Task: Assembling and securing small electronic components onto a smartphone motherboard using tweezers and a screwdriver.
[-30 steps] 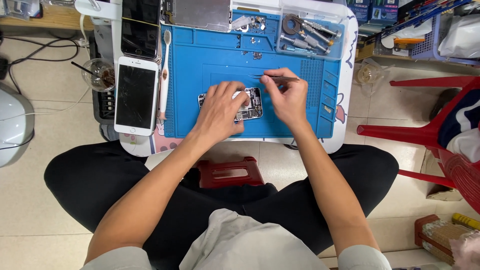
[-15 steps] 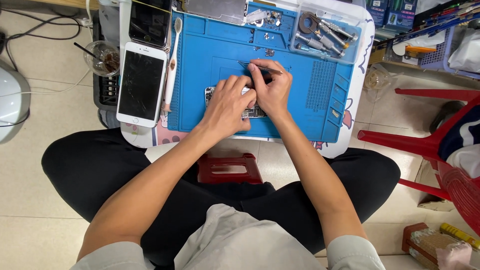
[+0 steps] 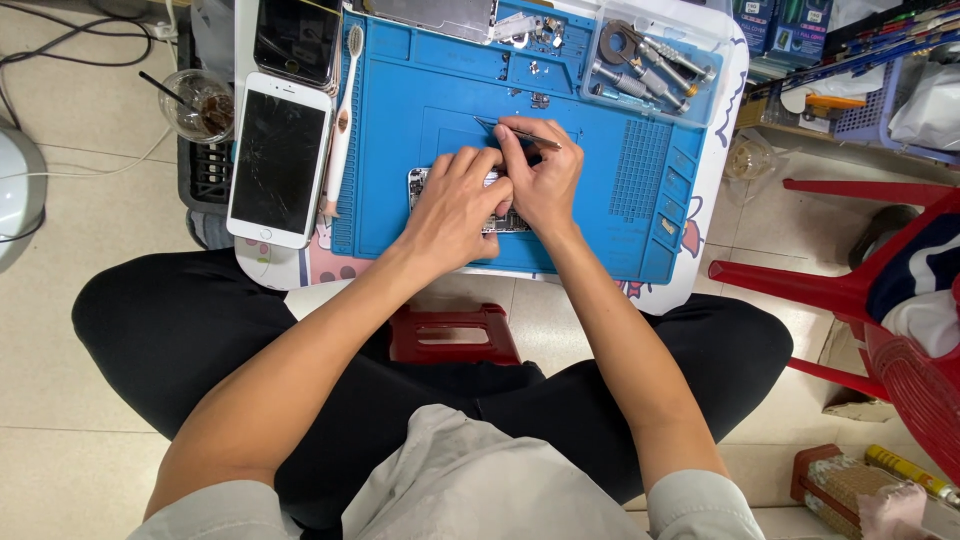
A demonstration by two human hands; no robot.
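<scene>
Both hands have closed together mid-mat: left hand pins the opened phone, right hand pinches tweezers, probing inside.

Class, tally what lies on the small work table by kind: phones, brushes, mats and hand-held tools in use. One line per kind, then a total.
Whole phones beside the mat: 2, white phone, dark phone
Opened phone under the hands: 1
Toothbrush: 1
Blue mat: 1
Tweezers in right hand: 1
Total: 6
</scene>
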